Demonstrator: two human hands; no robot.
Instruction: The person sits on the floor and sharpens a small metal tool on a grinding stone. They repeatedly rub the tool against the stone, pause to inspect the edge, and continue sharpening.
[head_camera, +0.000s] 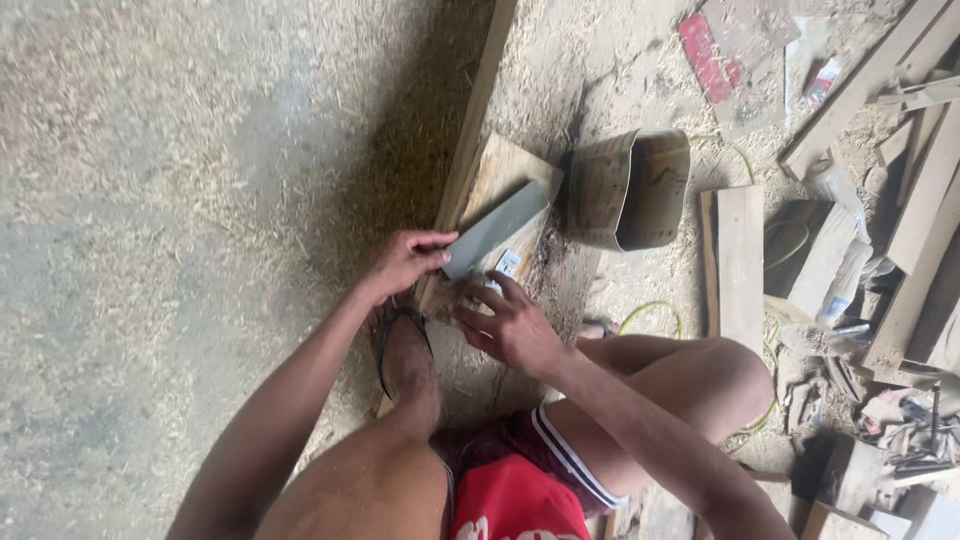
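Fingers of the left hand (405, 262) pinch the near end of the grey blade (496, 228), its long axis running up-right, while the right hand (510, 325) curls loosely beside it.

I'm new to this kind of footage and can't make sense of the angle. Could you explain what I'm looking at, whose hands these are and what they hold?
There is no machine here: a person wears a camera on the head, so the single picture looks straight down at their own arms, knees and the ground. The person squats on a sawdust-strewn floor. The left hand grips the near end of a flat grey blade, which lies slanted across a small wooden board. The right hand rests by the board's near end, next to a small white object too small to identify. One foot in a sandal is planted just below the hands. Beyond the board stands a bent metal container, and planks and wood scraps pile up at the right.
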